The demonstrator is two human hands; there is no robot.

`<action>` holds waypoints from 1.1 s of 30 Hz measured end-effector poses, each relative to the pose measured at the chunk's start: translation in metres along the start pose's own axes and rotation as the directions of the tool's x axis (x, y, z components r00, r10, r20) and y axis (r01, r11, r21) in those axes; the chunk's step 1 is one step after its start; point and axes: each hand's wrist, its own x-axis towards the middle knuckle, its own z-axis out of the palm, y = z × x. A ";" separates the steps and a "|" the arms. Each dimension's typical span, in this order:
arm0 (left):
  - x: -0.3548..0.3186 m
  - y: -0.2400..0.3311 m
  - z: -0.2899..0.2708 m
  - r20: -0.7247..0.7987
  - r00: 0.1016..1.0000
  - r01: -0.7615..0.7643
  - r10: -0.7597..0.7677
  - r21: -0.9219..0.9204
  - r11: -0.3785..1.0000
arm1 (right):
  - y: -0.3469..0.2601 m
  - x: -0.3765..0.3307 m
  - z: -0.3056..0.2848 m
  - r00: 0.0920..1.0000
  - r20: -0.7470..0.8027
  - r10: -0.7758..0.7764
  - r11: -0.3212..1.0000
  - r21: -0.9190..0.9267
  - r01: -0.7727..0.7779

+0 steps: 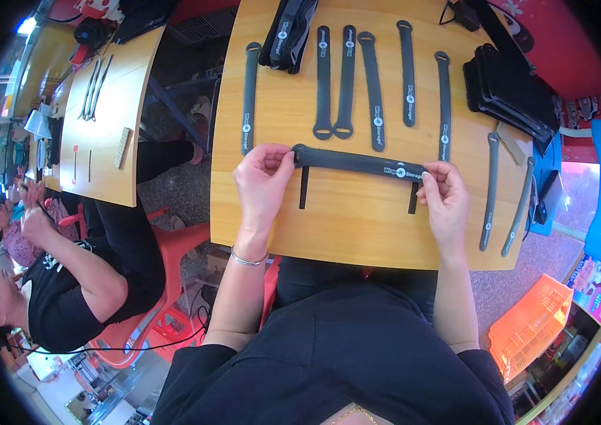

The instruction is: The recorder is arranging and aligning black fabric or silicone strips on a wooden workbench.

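Observation:
A dark grey fabric strap [353,162] with white print stretches crosswise between my hands, close above the near part of the table. My left hand [263,177] pinches its slotted end between thumb and fingers. At the opposite end, my right hand [446,193] grips the strap the same way, thumb against fingertips. Two short black strips [304,190] point toward me just below the strap, one near each hand; whether they touch it I cannot tell. Beyond my hands, several similar straps [375,95] lie spread lengthwise on the wooden table [357,227].
A black bundle of straps [288,34] lies at the table's far edge, and a dark stack [513,92] stands far right. An orange basket [531,322] is on the floor at right. To the left, another person [81,283] sits by a second table [105,163].

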 end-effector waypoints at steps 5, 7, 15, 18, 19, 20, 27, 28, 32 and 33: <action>0.001 0.000 0.001 -0.006 1.000 -0.006 0.006 0.020 1.000 | -0.001 0.001 0.001 1.000 -0.007 0.008 1.000 -0.006 -0.008; 0.001 -0.001 0.001 -0.007 1.000 -0.005 0.005 0.029 1.000 | -0.001 0.001 0.001 1.000 -0.008 0.010 1.000 -0.004 -0.010; 0.000 0.000 0.003 -0.026 0.999 -0.039 0.042 0.085 0.996 | -0.004 0.002 0.002 0.998 -0.022 0.050 0.998 -0.022 -0.051; 0.000 -0.002 0.004 -0.035 0.998 -0.041 0.043 0.059 0.997 | -0.002 0.002 0.002 0.999 -0.029 0.042 0.999 -0.026 -0.042; 0.000 -0.001 0.004 -0.030 0.999 -0.041 0.043 0.055 0.998 | -0.003 0.002 0.003 0.999 -0.035 0.042 0.999 -0.029 -0.043; 0.000 0.000 0.004 -0.034 0.999 -0.039 0.041 0.066 0.997 | -0.004 0.002 0.003 0.998 -0.034 0.051 0.998 -0.028 -0.052; 0.000 -0.001 0.004 -0.017 0.998 -0.065 0.067 0.098 0.993 | -0.002 0.003 0.003 0.998 -0.038 0.050 0.998 -0.038 -0.051; 0.000 -0.001 0.004 -0.016 0.998 -0.065 0.067 0.097 0.993 | -0.003 0.003 0.003 0.998 -0.039 0.050 0.998 -0.038 -0.052; 0.000 -0.003 0.003 -0.016 0.997 -0.075 0.077 0.090 0.993 | -0.004 0.004 0.004 0.996 -0.051 0.071 0.995 -0.069 -0.075; 0.000 -0.002 0.003 -0.015 0.996 -0.082 0.084 0.098 0.992 | -0.004 0.004 0.004 0.996 -0.052 0.075 0.994 -0.072 -0.079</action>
